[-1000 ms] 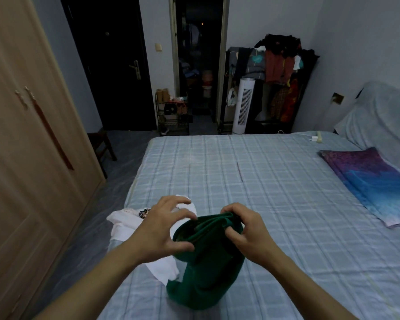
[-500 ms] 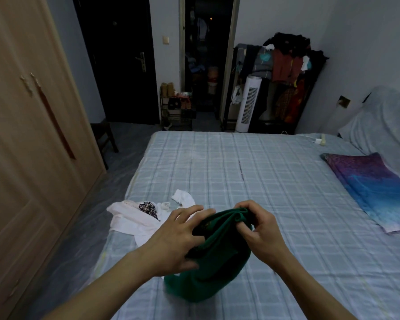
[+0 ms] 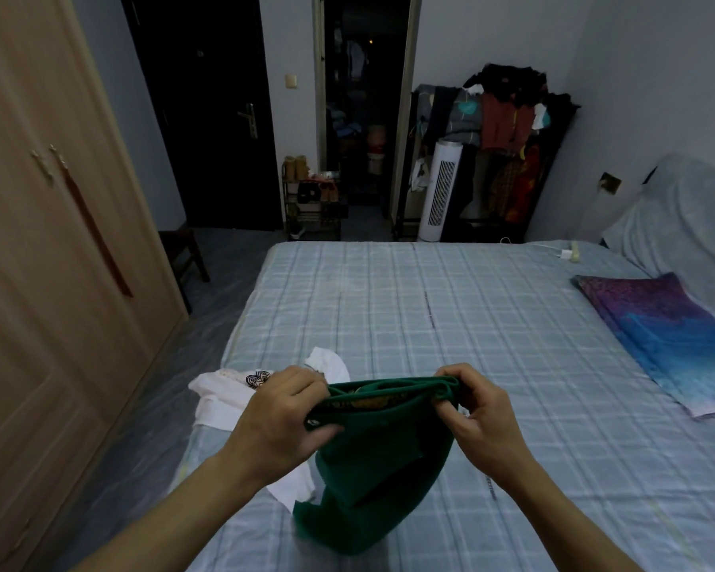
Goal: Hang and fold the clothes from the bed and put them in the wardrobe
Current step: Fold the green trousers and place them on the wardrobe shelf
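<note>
A dark green knitted garment (image 3: 372, 468) hangs between the two hands above the near edge of the bed with the pale blue checked sheet (image 3: 430, 315); its top opening is stretched flat from hand to hand and shows a patterned brownish lining inside, while its lower end sags onto the sheet. The left hand (image 3: 283, 419) grips the left end of that opening, and the right hand (image 3: 477, 410) pinches the right end. A crumpled white garment with a small black printed motif (image 3: 223, 400) lies on the bed's near left corner, partly under the left hand and touching the green cloth's left side.

To the left, across a strip of floor, stands the light wooden wardrobe (image 3: 50, 282) with its doors closed and a dark red tassel (image 3: 96, 237) hanging from a handle; nothing lies on the floor between it and the bed. A purple and blue patterned cloth (image 3: 669, 340) lies flat at the bed's right side, well apart from the hands; a white plug adapter (image 3: 570, 253) sits at the far right corner. Beyond the bed stand a white tower fan (image 3: 440, 189), a dark rack heaped with clothes (image 3: 508, 117), a low shoe shelf (image 3: 312, 200), a dark wooden stool (image 3: 184, 253) and a black door (image 3: 207, 117).

Both bare forearms reach forward from the bottom corners and converge; the left thumb presses the cloth's front with the fingers curled over the rim; the right fingers are bent tightly round the bunched edge.
</note>
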The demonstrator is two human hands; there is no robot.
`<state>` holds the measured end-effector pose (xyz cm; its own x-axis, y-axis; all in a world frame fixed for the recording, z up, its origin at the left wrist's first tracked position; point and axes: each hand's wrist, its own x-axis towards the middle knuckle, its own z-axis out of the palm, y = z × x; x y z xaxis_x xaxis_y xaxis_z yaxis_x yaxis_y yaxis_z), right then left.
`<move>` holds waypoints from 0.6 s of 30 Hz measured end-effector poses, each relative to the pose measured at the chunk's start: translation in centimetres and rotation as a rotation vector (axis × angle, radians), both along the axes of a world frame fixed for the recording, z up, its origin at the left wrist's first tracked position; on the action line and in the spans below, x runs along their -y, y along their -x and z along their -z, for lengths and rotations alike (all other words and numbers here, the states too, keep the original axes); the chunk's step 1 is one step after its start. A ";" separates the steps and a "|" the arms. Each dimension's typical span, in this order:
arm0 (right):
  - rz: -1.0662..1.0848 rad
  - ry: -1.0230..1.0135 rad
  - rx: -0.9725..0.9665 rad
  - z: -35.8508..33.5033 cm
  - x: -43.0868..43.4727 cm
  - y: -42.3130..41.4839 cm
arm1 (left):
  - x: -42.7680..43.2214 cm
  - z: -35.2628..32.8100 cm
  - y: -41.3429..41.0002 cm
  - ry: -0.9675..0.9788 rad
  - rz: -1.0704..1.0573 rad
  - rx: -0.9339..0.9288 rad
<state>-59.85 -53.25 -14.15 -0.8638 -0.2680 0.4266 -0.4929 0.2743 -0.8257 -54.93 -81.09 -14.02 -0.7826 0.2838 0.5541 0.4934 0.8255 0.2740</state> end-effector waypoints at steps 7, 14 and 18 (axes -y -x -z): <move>0.024 0.032 0.033 -0.3 -0.6 1.0 | -0.7 -0.9 0.6 -0.181 0.123 0.013; 0.021 0.008 0.010 -0.9 -1.1 1.3 | -0.4 -2.1 1.2 -0.118 0.155 0.022; 0.021 -0.078 -0.083 -1.5 -0.8 1.4 | -0.6 -2.8 1.1 -0.247 0.064 0.012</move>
